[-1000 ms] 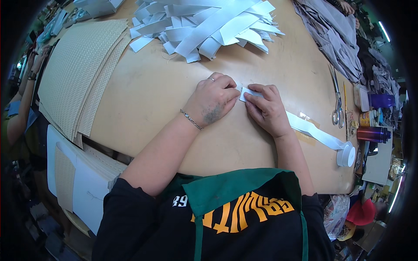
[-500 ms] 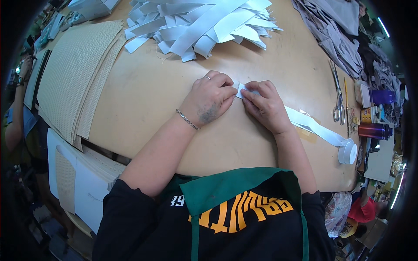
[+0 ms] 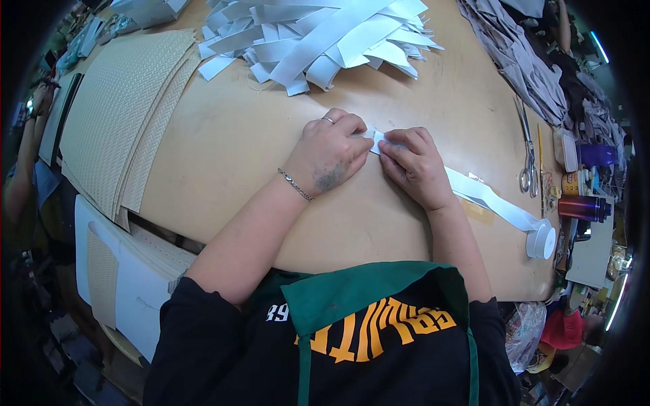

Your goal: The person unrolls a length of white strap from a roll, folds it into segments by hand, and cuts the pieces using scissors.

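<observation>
Both my hands meet over the middle of the table, fingertips almost touching. Between them shows the end of a white strip (image 3: 377,141), flat near the tabletop. My left hand (image 3: 332,149) has its fingers closed in a pinch at the strip's left end, partly covering it. My right hand (image 3: 414,162) pinches the strip just beside, fingers bent and pressed together. From beneath my right wrist a white band (image 3: 491,197) runs to a white roll (image 3: 540,241) standing at the table's right. Whether strip and band are one piece is hidden under my hand.
A heap of white strips (image 3: 305,44) lies at the far side. Woven-textured cream sheets (image 3: 122,101) are stacked on the left. Scissors (image 3: 528,159), a dark purple bottle (image 3: 583,207) and grey cloth (image 3: 521,68) are along the right. A person's arm shows at the far left.
The whole view has shifted very slightly. Both hands keep the same pinch on the strip, with hardly any visible motion.
</observation>
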`<action>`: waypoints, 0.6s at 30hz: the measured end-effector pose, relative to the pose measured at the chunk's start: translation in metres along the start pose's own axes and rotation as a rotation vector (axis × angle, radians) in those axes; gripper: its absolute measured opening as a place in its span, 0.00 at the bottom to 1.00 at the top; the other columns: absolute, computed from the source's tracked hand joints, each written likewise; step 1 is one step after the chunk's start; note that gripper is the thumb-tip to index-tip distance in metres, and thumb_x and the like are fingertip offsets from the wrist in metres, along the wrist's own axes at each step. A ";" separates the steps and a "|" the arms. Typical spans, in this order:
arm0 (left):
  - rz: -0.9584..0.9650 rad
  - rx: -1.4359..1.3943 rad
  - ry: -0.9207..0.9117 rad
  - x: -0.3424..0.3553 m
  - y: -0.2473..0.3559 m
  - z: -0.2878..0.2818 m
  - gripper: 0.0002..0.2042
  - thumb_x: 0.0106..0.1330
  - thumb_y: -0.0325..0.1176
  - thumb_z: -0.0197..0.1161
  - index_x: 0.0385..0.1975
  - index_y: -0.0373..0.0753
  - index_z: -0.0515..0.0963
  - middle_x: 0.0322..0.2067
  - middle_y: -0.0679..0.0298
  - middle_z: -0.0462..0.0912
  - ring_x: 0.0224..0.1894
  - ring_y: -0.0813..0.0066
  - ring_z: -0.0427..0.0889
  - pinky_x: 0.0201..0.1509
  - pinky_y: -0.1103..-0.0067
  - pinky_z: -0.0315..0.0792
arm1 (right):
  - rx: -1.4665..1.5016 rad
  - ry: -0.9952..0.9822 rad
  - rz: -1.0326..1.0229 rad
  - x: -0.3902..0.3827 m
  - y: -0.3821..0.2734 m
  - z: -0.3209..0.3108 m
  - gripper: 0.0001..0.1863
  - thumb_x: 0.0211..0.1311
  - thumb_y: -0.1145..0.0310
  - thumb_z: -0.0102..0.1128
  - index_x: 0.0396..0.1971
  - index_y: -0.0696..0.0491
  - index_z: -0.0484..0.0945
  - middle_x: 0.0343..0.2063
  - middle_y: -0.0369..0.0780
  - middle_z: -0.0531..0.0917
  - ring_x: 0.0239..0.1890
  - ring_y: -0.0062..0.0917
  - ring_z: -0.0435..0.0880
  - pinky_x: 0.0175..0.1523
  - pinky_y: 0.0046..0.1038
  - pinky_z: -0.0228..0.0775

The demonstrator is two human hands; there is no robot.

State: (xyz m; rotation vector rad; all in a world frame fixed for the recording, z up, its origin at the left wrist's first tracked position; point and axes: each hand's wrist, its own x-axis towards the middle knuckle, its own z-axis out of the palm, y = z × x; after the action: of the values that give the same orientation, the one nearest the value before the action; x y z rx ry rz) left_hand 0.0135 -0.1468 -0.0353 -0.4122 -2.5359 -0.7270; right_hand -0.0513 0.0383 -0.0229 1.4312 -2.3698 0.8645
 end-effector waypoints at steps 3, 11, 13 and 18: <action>0.003 -0.021 0.008 0.000 -0.001 0.000 0.08 0.46 0.27 0.66 0.28 0.44 0.81 0.34 0.67 0.77 0.40 0.68 0.76 0.38 0.74 0.72 | 0.008 -0.007 -0.002 0.001 0.001 0.000 0.09 0.42 0.77 0.65 0.29 0.54 0.81 0.34 0.37 0.79 0.35 0.31 0.74 0.40 0.30 0.71; 0.012 -0.105 0.040 0.001 -0.004 0.001 0.06 0.47 0.25 0.65 0.26 0.40 0.80 0.33 0.64 0.78 0.37 0.66 0.76 0.38 0.73 0.73 | 0.042 -0.003 -0.010 0.001 0.003 -0.002 0.09 0.42 0.76 0.66 0.28 0.54 0.81 0.34 0.37 0.79 0.35 0.31 0.75 0.40 0.30 0.72; 0.022 -0.141 0.049 0.001 -0.005 0.001 0.06 0.47 0.24 0.64 0.26 0.38 0.79 0.33 0.63 0.78 0.36 0.65 0.76 0.38 0.72 0.73 | 0.045 -0.002 -0.006 0.001 0.003 -0.002 0.09 0.42 0.76 0.65 0.28 0.54 0.81 0.34 0.37 0.79 0.35 0.31 0.75 0.40 0.30 0.72; -0.140 -0.253 0.161 0.001 0.000 -0.003 0.06 0.48 0.19 0.60 0.26 0.35 0.75 0.30 0.59 0.76 0.33 0.63 0.76 0.36 0.73 0.73 | 0.043 -0.008 0.006 0.000 0.005 0.000 0.09 0.41 0.76 0.65 0.28 0.54 0.81 0.33 0.37 0.79 0.35 0.31 0.75 0.41 0.29 0.72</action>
State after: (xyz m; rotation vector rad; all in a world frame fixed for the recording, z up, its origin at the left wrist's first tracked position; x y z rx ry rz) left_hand 0.0135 -0.1477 -0.0326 -0.2477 -2.3462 -1.0955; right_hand -0.0556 0.0402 -0.0244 1.4467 -2.3763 0.9179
